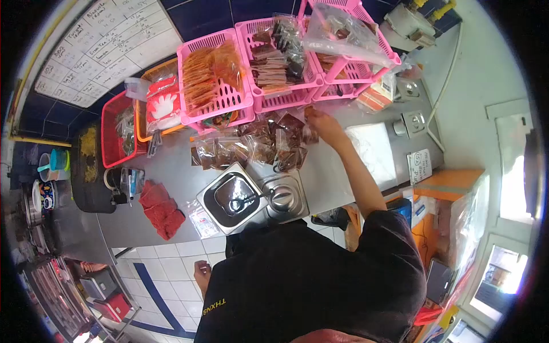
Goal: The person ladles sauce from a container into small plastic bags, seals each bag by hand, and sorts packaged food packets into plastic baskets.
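My right hand reaches over the far side of the steel counter. Its fingers are closed at the edge of a clear sachet of brown sauce, at the right end of a spread of similar sachets. My left hand hangs low beside my body, off the counter, with its fingers curled and nothing visible in them. Near my body stands a square steel container with dark sauce and a ladle inside. Touching its right side is a lidded steel container.
Pink baskets with filled packets stand along the back wall. A red basket and an orange basket are left of them. A red cloth lies at front left. White plastic sheets lie at right, near a scale.
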Demonstrator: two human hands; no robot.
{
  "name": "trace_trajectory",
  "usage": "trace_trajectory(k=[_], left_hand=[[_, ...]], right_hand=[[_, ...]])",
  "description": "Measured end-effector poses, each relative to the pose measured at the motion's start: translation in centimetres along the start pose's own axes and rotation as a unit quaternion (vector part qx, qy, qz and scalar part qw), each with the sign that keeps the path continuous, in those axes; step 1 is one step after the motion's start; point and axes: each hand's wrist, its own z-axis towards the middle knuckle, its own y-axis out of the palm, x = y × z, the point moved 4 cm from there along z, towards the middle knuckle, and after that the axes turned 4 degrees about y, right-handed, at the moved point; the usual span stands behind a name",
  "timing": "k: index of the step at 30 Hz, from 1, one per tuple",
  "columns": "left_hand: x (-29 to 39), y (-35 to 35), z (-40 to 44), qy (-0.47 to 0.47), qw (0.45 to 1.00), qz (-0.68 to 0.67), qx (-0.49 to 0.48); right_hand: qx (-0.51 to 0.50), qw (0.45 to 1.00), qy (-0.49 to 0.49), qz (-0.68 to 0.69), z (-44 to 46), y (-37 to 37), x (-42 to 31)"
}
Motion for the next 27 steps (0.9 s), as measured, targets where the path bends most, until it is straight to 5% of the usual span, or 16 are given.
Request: trace_trajectory(k=[4,6,9,11,13,24,27], left_hand=[[-8.3,1.2,-1.9,-0.053,0.997,0.006,-0.047],[-10.3,1.4,-3.2,-0.08,0.993,-0.001,-0.086],[-12.1,1.9,-6.4,-0.078,0.997,-0.02,0.001],[-16.9,3.3,-7.8,-0.218,0.969,-0.117,0.02],[-15.1,3.5,-8.4,-0.17,0.984,0.055,-0.021],[-11.9,2.6,-6.5,-0.133,0.99,0.016,-0.034],[-10.7,1.9,-5.7,-0.121,0.992,0.017,-0.033]], right_hand=[[0.037,0.996,-0.075,-0.037,3.2,-0.6,1.1],[-0.026,0.995,0.028,-0.096,4.1,-0.6,1.1],[0.068,0.995,-0.006,-0.072,3.7,2.5,2.4],[0.063,0.997,0.004,-0.034,3.8,2.2,2.2],[0.058,0.998,0.022,0.009,3.7,1.7,2.1],[0.043,0.997,-0.036,0.049,1.3,0.1,2.5],[-0.002,0.997,0.025,0.074,2.5,0.7,3.1]])
